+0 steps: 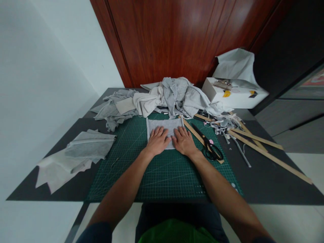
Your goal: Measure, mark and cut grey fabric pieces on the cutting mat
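A small grey fabric piece (164, 125) lies flat on the green cutting mat (164, 175). My left hand (158, 140) rests palm down on its left half, fingers spread. Beside it, my right hand (184, 141) presses flat on the right half. Neither hand grips anything. Black-handled scissors (210, 145) lie just right of my right hand, across a wooden ruler (199, 137).
A heap of grey and white cloth (167, 98) sits behind the mat. Folded grey pieces (83, 148) lie at the left. Long wooden rulers (265, 148) and scraps are on the right. A white box (233, 96) stands at the back right, by the wooden door.
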